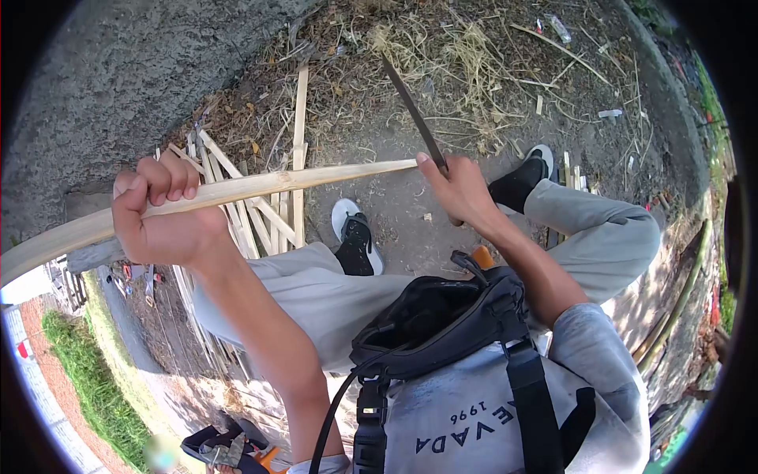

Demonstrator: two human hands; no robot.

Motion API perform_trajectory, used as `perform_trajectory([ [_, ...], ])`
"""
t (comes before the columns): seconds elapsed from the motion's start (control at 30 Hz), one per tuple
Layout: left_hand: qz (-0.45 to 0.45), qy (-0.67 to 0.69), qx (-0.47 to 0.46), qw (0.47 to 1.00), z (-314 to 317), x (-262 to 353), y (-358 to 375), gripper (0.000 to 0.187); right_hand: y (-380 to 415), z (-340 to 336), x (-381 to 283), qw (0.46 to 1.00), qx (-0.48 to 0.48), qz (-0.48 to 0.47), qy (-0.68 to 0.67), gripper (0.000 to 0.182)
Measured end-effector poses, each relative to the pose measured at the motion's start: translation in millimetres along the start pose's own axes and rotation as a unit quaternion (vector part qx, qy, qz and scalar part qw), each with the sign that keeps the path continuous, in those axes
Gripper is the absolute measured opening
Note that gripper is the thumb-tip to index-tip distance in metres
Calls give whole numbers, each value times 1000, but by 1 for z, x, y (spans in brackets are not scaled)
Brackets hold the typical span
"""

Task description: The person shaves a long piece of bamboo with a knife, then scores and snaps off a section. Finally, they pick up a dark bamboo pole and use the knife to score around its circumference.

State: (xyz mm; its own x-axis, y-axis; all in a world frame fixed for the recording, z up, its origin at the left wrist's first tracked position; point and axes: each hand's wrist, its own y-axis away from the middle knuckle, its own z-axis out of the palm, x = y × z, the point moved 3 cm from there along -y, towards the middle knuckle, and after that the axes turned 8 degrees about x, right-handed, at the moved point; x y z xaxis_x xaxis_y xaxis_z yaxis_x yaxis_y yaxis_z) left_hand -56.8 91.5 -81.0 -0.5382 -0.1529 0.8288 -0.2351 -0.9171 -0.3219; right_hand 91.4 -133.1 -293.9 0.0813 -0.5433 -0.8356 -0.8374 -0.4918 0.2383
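A long pale bamboo strip [260, 184] runs across in front of me, curving past the left edge and tapering to a thin end on the right. My left hand [167, 213] is closed around its thicker part, palm upward with the fingers curled over it. At the thin end, the thumb of my right hand [460, 192] presses by the tip. That same hand grips a long knife, whose narrow dark blade [413, 107] points forward and slightly left. The blade's base lies close to the strip's tip; the handle is mostly hidden in the fist.
Split bamboo pieces [298, 150] lie in a pile beyond and below the strip. Dry shavings [470, 67] cover the ground ahead. A grey rough wall or slab [150, 71] stands at upper left. A black bag [442, 324] hangs at my chest, and my sandalled feet are apart.
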Motion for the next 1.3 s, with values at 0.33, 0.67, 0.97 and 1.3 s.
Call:
perform_trajectory([
  [0.33, -39, 88, -183, 978, -10, 7, 22, 27, 49, 77, 31, 992, -72, -106, -11, 45],
  [0.67, -1, 69, -122, 990, -7, 10, 38, 27, 34, 72, 34, 986, -143, -86, -31, 50],
  [0.97, 12, 14, 65, 998, -45, 0, -9, 28, -17, 80, 133, 987, -99, 103, 73, 61],
  [1.3, -69, -90, -11, 993, 26, 3, -16, 40, 7, 40, -50, 956, -158, -223, -112, 49],
])
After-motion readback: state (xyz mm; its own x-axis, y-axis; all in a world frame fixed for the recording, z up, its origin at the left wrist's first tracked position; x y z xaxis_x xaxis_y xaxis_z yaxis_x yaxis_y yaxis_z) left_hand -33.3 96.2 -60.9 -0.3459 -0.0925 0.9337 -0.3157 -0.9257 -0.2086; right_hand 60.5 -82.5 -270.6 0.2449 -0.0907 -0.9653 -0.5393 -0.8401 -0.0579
